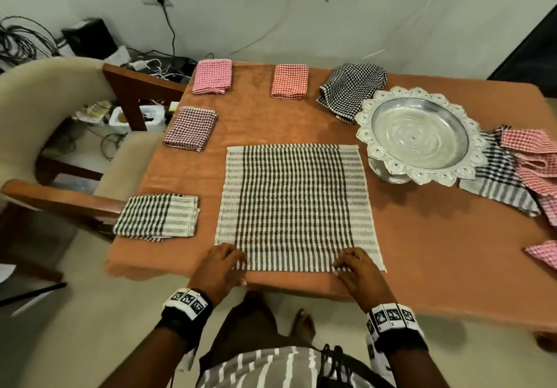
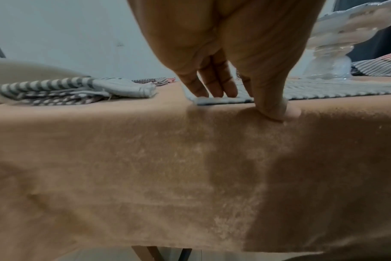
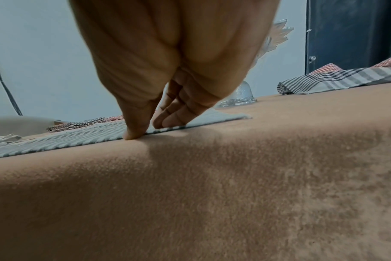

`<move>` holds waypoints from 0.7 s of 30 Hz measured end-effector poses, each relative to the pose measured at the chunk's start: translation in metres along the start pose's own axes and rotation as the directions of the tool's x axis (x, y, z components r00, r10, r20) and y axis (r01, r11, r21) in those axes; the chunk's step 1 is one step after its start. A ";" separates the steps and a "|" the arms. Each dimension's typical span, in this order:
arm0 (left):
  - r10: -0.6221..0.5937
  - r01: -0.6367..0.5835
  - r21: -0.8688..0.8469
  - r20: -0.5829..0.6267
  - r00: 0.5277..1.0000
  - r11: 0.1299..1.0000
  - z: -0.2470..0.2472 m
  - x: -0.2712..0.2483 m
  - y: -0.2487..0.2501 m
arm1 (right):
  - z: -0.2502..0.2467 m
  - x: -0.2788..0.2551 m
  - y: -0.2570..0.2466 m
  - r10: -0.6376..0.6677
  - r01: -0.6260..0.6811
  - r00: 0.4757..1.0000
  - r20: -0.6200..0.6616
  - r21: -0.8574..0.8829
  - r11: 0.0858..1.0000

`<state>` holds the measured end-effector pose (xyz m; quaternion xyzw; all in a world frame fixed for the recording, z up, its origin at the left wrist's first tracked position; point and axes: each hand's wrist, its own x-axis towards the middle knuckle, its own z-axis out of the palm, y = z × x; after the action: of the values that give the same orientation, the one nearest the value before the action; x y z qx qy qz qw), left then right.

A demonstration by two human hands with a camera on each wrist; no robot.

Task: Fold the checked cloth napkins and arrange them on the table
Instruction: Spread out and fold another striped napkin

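A large black-and-white checked napkin [image 1: 297, 203] lies spread flat on the orange tablecloth [image 1: 422, 252], close to the near edge. My left hand [image 1: 224, 262] rests on its near left corner. In the left wrist view the straight fingers [image 2: 214, 88] lie on the napkin [image 2: 324, 88] and the thumb presses the tablecloth just in front of its edge. My right hand [image 1: 352, 264] rests on the near right corner. There the fingers [image 3: 167, 120] lie on top of the napkin [image 3: 67, 141] and the thumb tip touches its edge. The napkin lies flat and is not lifted.
Folded napkins lie at the left and back: black-and-white [image 1: 156, 217], maroon [image 1: 191, 128], pink [image 1: 212, 76], orange-red [image 1: 290, 81]. A crumpled black checked napkin [image 1: 352, 89] lies behind a silver footed tray [image 1: 388, 101]. Unfolded napkins [image 1: 518, 173] are heaped at the right. A chair [image 1: 45, 116] stands left.
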<state>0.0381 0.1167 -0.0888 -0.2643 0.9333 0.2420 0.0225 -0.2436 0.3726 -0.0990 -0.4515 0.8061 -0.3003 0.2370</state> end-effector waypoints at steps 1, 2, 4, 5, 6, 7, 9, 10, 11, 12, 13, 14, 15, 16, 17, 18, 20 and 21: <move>0.005 -0.006 -0.026 -0.038 0.999 1.000 0.002 -0.005 -0.002 | -0.001 -0.001 0.002 -0.001 0.001 1.000 -0.007 -0.013 1.000; 0.004 -0.008 -0.052 -0.067 0.998 0.999 0.003 -0.008 -0.005 | -0.002 -0.002 0.004 0.001 -0.001 1.000 -0.012 -0.029 1.000; -0.012 0.005 -0.083 -0.086 0.996 0.997 0.004 -0.015 -0.010 | -0.006 -0.006 0.011 -0.003 0.002 1.000 -0.020 -0.063 0.998; -0.021 0.013 -0.091 -0.087 0.996 0.996 0.004 -0.018 -0.014 | -0.009 -0.009 0.015 -0.009 0.007 1.000 -0.027 -0.089 0.996; -0.019 0.011 -0.101 -0.084 0.996 0.995 0.003 -0.018 -0.017 | -0.012 -0.011 0.018 -0.008 0.004 0.999 -0.040 -0.114 0.993; -0.016 0.007 -0.111 -0.079 0.997 0.994 0.002 -0.018 -0.019 | -0.015 -0.013 0.022 0.000 -0.007 0.999 -0.053 -0.135 0.991; -0.034 0.025 -0.128 -0.075 0.997 0.991 0.001 -0.019 -0.019 | -0.021 -0.018 0.027 0.030 -0.043 0.997 -0.074 -0.172 0.984; -0.064 0.053 -0.133 -0.078 0.995 0.990 0.001 -0.019 -0.018 | -0.024 -0.021 0.028 0.050 -0.066 0.995 -0.088 -0.190 0.980; -0.093 0.081 -0.128 -0.093 0.991 0.988 0.000 -0.018 -0.019 | -0.025 -0.022 0.029 0.066 -0.086 0.992 -0.106 -0.205 0.975; -0.118 0.106 -0.114 -0.110 0.987 0.988 0.001 -0.019 -0.019 | -0.026 -0.025 0.030 0.078 -0.106 0.988 -0.130 -0.220 0.970; -0.137 0.124 -0.102 -0.132 0.982 0.987 0.000 -0.018 -0.018 | -0.028 -0.026 0.029 0.079 -0.114 0.985 -0.154 -0.237 0.965; -0.149 0.136 -0.090 -0.155 0.977 0.987 0.000 -0.017 -0.018 | -0.029 -0.026 0.029 0.077 -0.119 0.983 -0.170 -0.252 0.960; -0.149 0.140 -0.069 -0.170 0.974 0.988 -0.001 -0.016 -0.017 | -0.030 -0.026 0.028 0.079 -0.125 0.981 -0.177 -0.265 0.956; -0.144 0.138 -0.042 -0.180 0.973 0.989 -0.002 -0.014 -0.017 | -0.031 -0.024 0.027 0.079 -0.127 0.981 -0.178 -0.280 0.951; -0.135 0.136 -0.011 -0.187 0.973 0.991 -0.002 -0.013 -0.018 | -0.031 -0.023 0.028 0.077 -0.127 0.982 -0.172 -0.300 0.945; -0.123 0.128 0.013 -0.189 0.974 0.992 -0.002 -0.012 -0.018 | -0.032 -0.023 0.027 0.067 -0.119 0.983 -0.169 -0.320 0.940; -0.111 0.114 0.004 -0.219 0.969 0.993 -0.007 -0.009 -0.013 | -0.035 -0.022 0.027 0.026 -0.082 0.985 -0.173 -0.328 0.941; -0.119 0.110 -0.048 -0.246 0.962 0.993 -0.011 -0.010 -0.010 | -0.037 -0.023 0.027 0.015 -0.067 0.985 -0.173 -0.295 0.953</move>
<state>0.0527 0.1094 -0.0820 -0.3465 0.9077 0.2209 -0.0851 -0.2726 0.4137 -0.0889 -0.4383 0.8687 -0.2066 0.1029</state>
